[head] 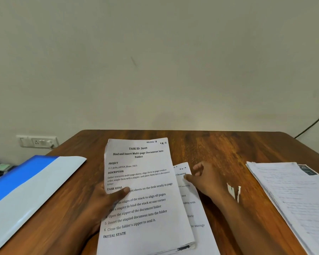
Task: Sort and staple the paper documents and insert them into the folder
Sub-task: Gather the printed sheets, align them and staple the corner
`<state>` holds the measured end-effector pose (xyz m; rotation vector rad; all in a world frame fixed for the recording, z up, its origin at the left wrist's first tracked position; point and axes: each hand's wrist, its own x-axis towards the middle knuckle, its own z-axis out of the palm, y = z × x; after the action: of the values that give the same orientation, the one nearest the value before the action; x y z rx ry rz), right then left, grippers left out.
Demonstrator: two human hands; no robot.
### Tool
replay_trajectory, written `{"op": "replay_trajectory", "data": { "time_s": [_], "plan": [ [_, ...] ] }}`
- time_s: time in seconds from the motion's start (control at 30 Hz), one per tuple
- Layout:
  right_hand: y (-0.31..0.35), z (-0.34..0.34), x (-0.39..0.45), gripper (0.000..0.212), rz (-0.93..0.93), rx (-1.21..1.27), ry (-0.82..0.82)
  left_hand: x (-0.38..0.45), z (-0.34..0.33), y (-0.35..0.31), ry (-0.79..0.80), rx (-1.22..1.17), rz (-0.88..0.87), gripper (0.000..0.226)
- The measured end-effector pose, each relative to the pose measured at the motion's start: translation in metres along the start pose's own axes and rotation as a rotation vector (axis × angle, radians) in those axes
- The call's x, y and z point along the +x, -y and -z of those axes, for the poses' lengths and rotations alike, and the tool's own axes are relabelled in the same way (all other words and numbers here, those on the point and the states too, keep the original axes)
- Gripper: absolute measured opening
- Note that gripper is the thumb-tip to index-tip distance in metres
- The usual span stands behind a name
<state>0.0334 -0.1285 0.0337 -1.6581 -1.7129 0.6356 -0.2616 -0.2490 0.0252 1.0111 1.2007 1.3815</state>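
Across the brown wooden surface [219,150], we are gripping the light, floppy white printed stack [142,199] by its left edge with our left hand [107,201], our right hand [204,179] resting loosely spread on another sheet [193,208].

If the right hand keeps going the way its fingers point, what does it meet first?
The right hand points left; its fingertips already touch the lower sheet. Next would likely be the held stack, though depth is unclear.

The left hand [110,197] comes in from the near left, thumb laid flat across the top of what it grips and the other fingers curled out of sight beneath. The left forearm runs back toward the near edge. The right hand [203,178] reaches in from the near right, palm down, fingers loosely spread and pointing left, fingertips touching down.
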Motion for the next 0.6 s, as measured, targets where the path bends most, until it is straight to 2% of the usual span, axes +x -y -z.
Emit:
{"op": "replay_trajectory", "data": {
  "time_s": [0.07,0.13,0.23,0.33,0.53,0.6],
  "plan": [
    [0.002,-0.009,-0.002,0.040,0.038,0.054,-0.002,0.001,0.000,0.001,-0.008,0.005,-0.014,0.050],
    [0.002,-0.015,-0.002,0.040,0.058,0.003,0.007,0.000,-0.001,0.001,-0.030,0.012,-0.006,0.036],
    [0.002,-0.020,-0.002,0.026,0.109,-0.016,0.008,-0.001,-0.002,0.000,-0.036,0.003,0.011,0.037],
    [0.003,-0.021,0.000,0.006,0.097,0.210,0.012,0.000,-0.001,0.000,-0.035,0.002,0.016,0.040],
    [0.008,-0.010,0.002,0.027,-0.101,0.738,-0.087,-0.001,0.000,-0.001,-0.011,-0.018,0.033,0.041],
    [0.011,-0.004,-0.002,0.024,-0.115,0.816,-0.112,0.000,0.000,0.000,-0.004,-0.016,0.037,0.041]
  ]
}}
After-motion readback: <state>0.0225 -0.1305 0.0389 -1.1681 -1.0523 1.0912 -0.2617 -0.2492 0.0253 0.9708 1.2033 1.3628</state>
